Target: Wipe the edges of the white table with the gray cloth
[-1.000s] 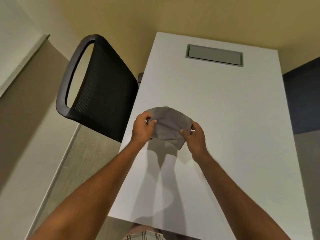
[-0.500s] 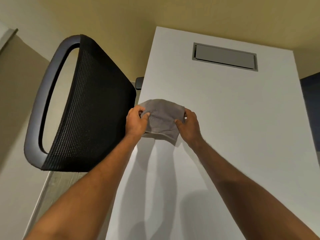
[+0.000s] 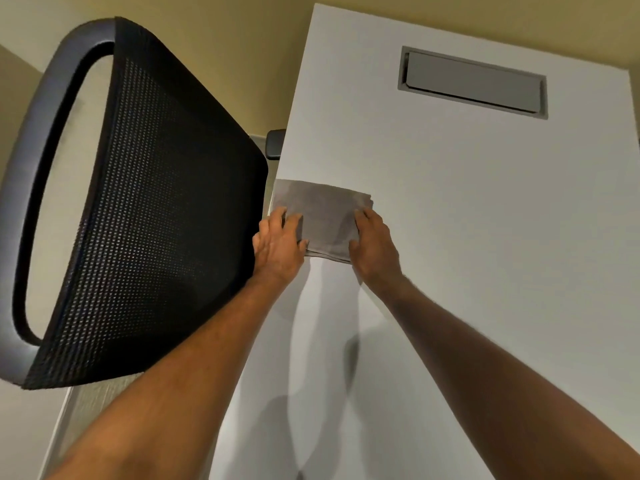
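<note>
A: Starting with the big things: the table (image 3: pixel 467 237) fills the right of the view, white, with a gray flap (image 3: pixel 472 83) let into it near the far edge. A black mesh chair (image 3: pixel 149 202) stands just beside the left edge, its armrest (image 3: pixel 276 143) tucked against that edge.

B: And the cloth?

A: The cloth (image 3: pixel 322 216) lies folded flat on the table at the left edge, about midway along it, its left side level with the rim. Whether any of it hangs over the side, I cannot tell.

B: What are the hands doing?

A: The left hand (image 3: pixel 278 242) rests on the cloth's near left corner, right at the rim, fingers spread and flat, not curled round anything. The right hand (image 3: pixel 372 242) presses on the cloth's right side, fingers laid out on top and thumb against the near fold. Neither hand pinches or lifts it; both pin it down.

B: So how far along is the job?

A: Early, I judge. The cloth is folded into a pad and set on the left edge, which looks like the place to begin a stroke. No streak or damp mark on the table shows that any edge has been wiped, so I would count the left, far, right and near edges as all left to do.
</note>
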